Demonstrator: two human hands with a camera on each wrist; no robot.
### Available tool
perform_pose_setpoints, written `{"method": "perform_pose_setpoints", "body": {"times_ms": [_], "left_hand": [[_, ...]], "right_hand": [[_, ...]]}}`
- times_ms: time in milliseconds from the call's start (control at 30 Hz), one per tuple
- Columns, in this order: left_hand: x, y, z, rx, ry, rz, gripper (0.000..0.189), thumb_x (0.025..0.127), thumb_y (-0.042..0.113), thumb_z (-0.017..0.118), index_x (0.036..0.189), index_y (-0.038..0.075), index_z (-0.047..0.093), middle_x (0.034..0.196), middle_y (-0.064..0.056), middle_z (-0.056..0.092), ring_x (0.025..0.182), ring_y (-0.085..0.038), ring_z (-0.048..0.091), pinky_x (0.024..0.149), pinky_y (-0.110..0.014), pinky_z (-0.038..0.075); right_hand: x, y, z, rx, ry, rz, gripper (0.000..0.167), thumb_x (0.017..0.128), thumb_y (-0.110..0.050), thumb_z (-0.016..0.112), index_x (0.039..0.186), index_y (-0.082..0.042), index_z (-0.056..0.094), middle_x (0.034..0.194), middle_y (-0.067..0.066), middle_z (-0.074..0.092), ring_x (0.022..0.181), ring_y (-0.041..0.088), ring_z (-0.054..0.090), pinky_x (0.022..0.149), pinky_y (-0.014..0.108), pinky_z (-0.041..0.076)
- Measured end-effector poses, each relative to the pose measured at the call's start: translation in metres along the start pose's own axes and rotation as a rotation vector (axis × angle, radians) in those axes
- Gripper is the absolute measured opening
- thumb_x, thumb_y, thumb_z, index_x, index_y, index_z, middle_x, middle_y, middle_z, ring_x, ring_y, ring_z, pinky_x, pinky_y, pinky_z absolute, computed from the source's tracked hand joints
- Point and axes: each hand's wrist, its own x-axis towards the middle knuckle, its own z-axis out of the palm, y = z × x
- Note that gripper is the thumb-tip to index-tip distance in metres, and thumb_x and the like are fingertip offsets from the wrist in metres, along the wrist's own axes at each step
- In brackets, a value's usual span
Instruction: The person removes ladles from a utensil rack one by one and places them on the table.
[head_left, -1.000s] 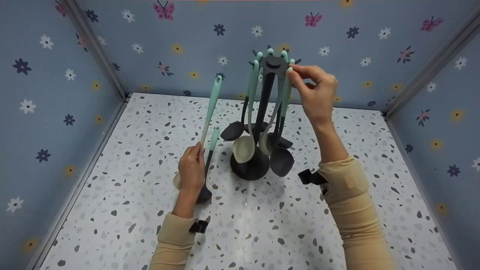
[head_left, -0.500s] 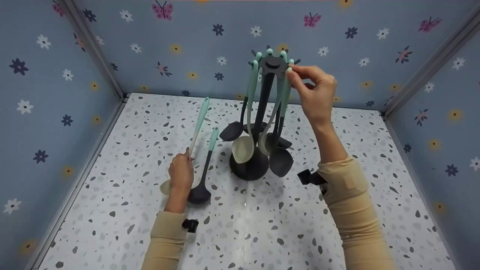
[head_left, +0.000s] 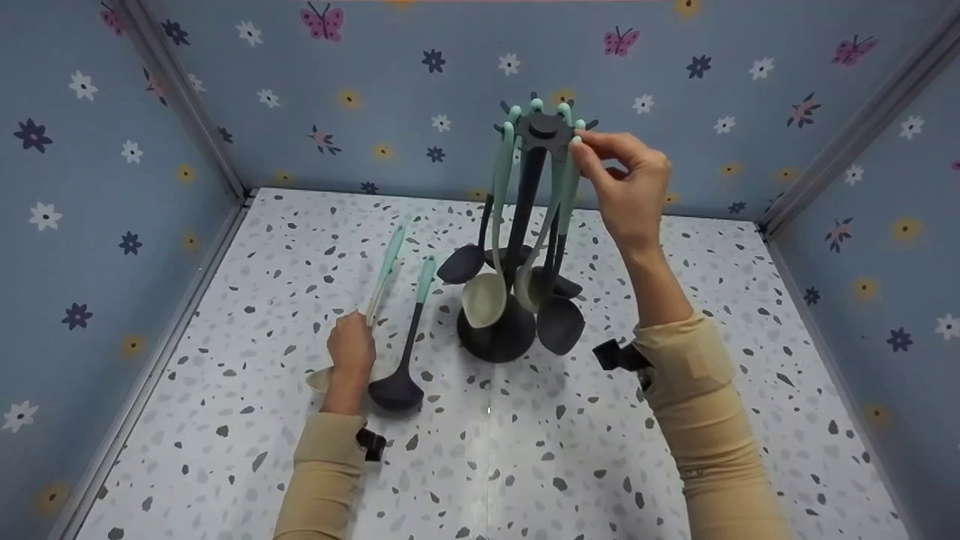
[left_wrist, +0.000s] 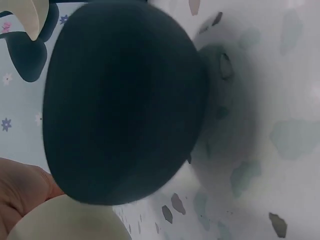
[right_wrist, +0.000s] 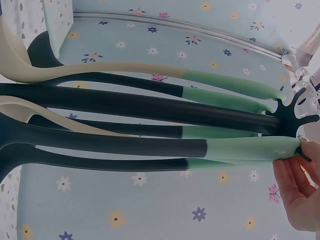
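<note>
In the head view my left hand (head_left: 352, 349) is low over the table and grips the shaft of a cream ladle (head_left: 319, 380) with a mint handle. The ladle's bowl is partly behind the hand. To its right lies a black ladle (head_left: 396, 391), whose dark bowl (left_wrist: 125, 105) fills much of the left wrist view. My right hand (head_left: 630, 184) pinches the mint handle top of a black cooking spoon (head_left: 561, 326) at the rack. The right wrist view shows this mint handle (right_wrist: 250, 149) between thumb and fingers, at a hook of the black utensil rack (right_wrist: 295, 120).
The rack's round base (head_left: 495, 341) stands on the speckled table (head_left: 600, 465). Several black and cream utensils hang around its post, including a cream one (head_left: 484, 300). Blue flowered walls (head_left: 480, 45) enclose the back and both sides.
My left hand has moved left and down toward the table with the cream ladle, away from the black ladle, whose bowl now shows fully. My right hand stays at the rack's top.
</note>
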Motion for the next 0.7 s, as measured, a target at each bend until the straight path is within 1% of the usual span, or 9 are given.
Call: {"method": "perform_pose_setpoints", "body": {"times_ms": [167,233,333,467,700], "left_hand": [[0.002,-0.008,0.005,0.006,-0.037,-0.022,0.016,0.080,-0.009,0.047,0.067,-0.009,0.056,0.071,-0.028,0.059,0.066,-0.042,0.058,0.057,-0.049,0.045],[0.002,-0.011,0.008,0.012,-0.056,-0.033,0.016,0.081,-0.009,0.047,0.068,-0.009,0.056,0.073,-0.029,0.059,0.068,-0.042,0.059,0.058,-0.049,0.046],[0.003,-0.014,0.010,0.033,-0.086,-0.041,0.013,0.082,-0.008,0.047,0.074,-0.011,0.057,0.076,-0.029,0.058,0.070,-0.042,0.058,0.059,-0.050,0.045],[0.004,-0.016,0.012,0.062,-0.119,-0.055,0.014,0.084,-0.007,0.045,0.081,-0.014,0.057,0.079,-0.030,0.058,0.073,-0.042,0.059,0.061,-0.049,0.046],[0.007,-0.017,0.019,0.077,-0.140,-0.084,0.014,0.083,-0.009,0.045,0.086,-0.016,0.057,0.081,-0.032,0.058,0.075,-0.042,0.059,0.062,-0.049,0.046]], "right_hand": [[0.000,0.000,0.000,0.009,0.002,-0.001,0.014,0.080,0.001,0.062,0.088,0.012,0.064,0.079,0.013,0.065,0.070,0.015,0.061,0.061,0.026,0.051],[0.000,0.000,0.000,0.013,0.003,0.000,0.014,0.080,0.001,0.062,0.088,0.012,0.064,0.079,0.013,0.065,0.070,0.015,0.061,0.061,0.026,0.051],[0.000,0.001,0.000,0.012,0.001,0.003,0.014,0.080,0.001,0.062,0.088,0.012,0.064,0.080,0.013,0.065,0.070,0.015,0.061,0.061,0.026,0.050],[-0.001,0.001,0.000,0.004,-0.001,0.000,0.014,0.081,0.000,0.062,0.088,0.012,0.064,0.080,0.013,0.065,0.070,0.015,0.060,0.061,0.025,0.050],[-0.001,0.000,0.000,0.004,0.002,-0.001,0.013,0.081,0.001,0.061,0.088,0.012,0.064,0.080,0.013,0.064,0.071,0.015,0.060,0.062,0.026,0.051]]}}
